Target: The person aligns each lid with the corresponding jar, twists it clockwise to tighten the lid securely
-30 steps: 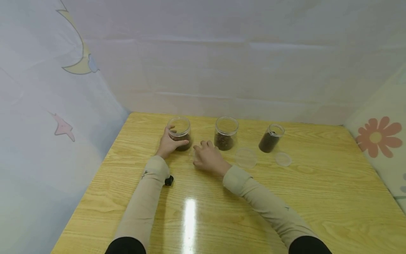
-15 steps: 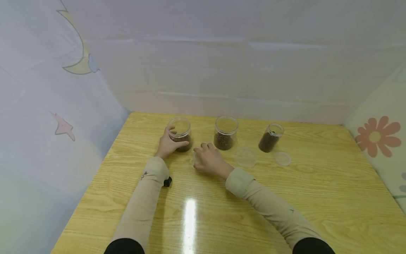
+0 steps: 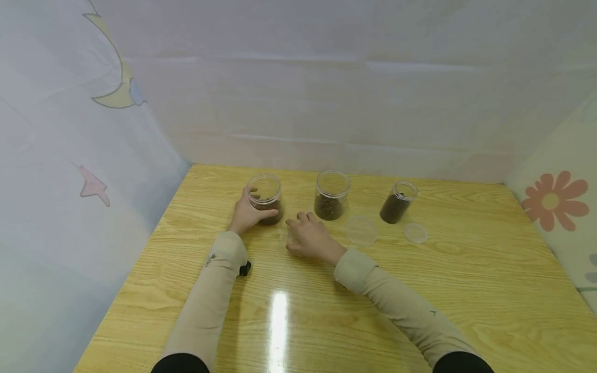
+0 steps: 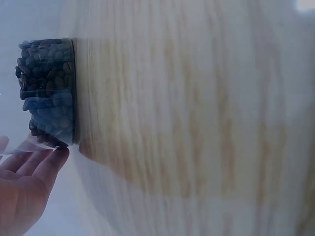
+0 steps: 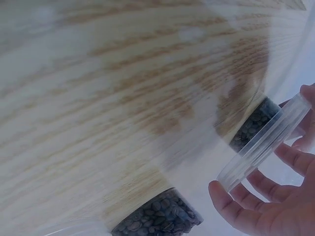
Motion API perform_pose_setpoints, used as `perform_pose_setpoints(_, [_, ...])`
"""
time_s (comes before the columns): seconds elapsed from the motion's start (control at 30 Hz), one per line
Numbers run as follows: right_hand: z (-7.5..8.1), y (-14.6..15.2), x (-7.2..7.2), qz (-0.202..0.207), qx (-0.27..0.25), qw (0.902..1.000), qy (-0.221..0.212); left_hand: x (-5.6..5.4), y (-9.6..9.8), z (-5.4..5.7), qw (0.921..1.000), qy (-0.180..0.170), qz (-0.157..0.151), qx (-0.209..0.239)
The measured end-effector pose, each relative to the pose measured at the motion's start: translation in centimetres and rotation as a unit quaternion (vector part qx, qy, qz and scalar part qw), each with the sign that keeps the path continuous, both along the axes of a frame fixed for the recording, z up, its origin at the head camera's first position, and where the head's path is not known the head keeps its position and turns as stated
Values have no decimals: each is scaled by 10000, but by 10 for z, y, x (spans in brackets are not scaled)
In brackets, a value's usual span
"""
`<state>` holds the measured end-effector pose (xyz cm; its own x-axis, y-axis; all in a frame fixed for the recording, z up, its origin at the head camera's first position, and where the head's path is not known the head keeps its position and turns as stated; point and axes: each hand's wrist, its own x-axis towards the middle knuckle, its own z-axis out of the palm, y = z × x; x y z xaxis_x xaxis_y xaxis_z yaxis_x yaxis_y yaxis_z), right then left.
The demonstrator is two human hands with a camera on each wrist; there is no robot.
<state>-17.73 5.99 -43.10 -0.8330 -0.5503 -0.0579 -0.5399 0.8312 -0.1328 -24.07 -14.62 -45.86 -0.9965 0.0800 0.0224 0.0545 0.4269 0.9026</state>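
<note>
Right hand (image 3: 311,237): fingers pinch clear, round plastic lid (image 5: 265,143) by its edge; light, even grip advisable. Beyond, left hand (image 3: 247,212): fingers curl round clear cylindrical jar (image 3: 275,204) of dark beans (image 4: 51,93) on yellow wood-grain tabletop (image 3: 489,259); best held steady.

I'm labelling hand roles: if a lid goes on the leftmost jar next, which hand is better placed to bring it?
Probably the right hand: it holds a clear lid by its edge, near the leftmost jar. The left hand grips that jar, so seems better suited to steadying.
</note>
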Motion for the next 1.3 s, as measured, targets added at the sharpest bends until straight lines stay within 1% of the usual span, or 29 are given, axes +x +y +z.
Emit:
perform_pose_setpoints(0.17, [0, 3, 1, -31, -101, 9999, 52, 2, 1, 0, 9999, 19, -23, -110])
perform_pose_setpoints(0.3, [2, 5, 4, -18, -260, 9997, -19, 4, 0, 0, 9999, -1, -28, -160])
perform_pose_setpoints(0.4, [3, 8, 7, -3, -339, 9994, -80, 6, 2, 2, 9999, 11, -37, -145])
perform_pose_setpoints(0.5, [3, 9, 9, 27, -356, 9994, -27, 8, 4, 3, 9999, 14, -16, -110])
perform_pose_setpoints(0.63, [4, 12, 12, 63, -346, 9993, 114, 12, 6, 4, 10000, -50, 20, -68])
perform_pose_setpoints(0.87, [7, 20, 18, 72, -535, 9985, 62, 19, 3, 4, 9998, -202, 74, 9])
perform_pose_setpoints(1.07, [6, 25, 21, 53, -491, 9986, 164, 24, 0, 5, 10000, -56, 19, 31])
perform_pose_setpoints(1.3, [4, 32, 22, 113, -592, 9978, 286, 25, 0, 5, 10000, 24, 9, -44])
